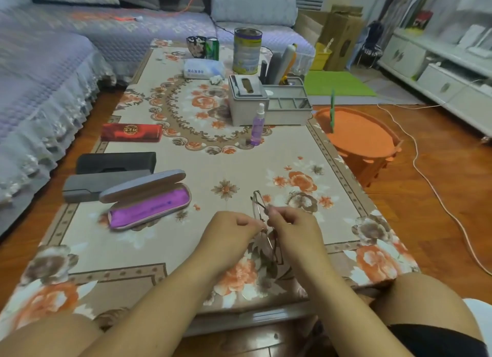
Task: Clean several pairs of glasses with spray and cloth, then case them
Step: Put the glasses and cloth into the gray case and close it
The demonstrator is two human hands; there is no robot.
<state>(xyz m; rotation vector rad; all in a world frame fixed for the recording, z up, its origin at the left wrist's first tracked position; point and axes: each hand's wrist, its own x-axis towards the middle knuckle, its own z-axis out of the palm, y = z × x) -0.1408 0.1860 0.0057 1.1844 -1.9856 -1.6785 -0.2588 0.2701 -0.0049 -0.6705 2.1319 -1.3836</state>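
A thin-framed pair of glasses (262, 223) is held over the near edge of a flower-patterned counter (239, 165), pinched between both hands. The left hand (231, 230) has its grip curled tight on the frame near the middle, while the right hand (291, 223) is closed on the frame from the other side; the glasses are kept clear of the cloth, apparently so they can be handled or folded. An open case (149, 199) with a purple lining lies just to the left, lid tipped back, seemingly ready to receive them. Three shut cases are lined up behind it: a grey case (103, 185), a black case (115, 162) and a red case (131, 132). A purple spray bottle (258, 125) stands upright further back, beside a grey organiser box (269, 101). Whether a cleaning cloth is in hand cannot be told.
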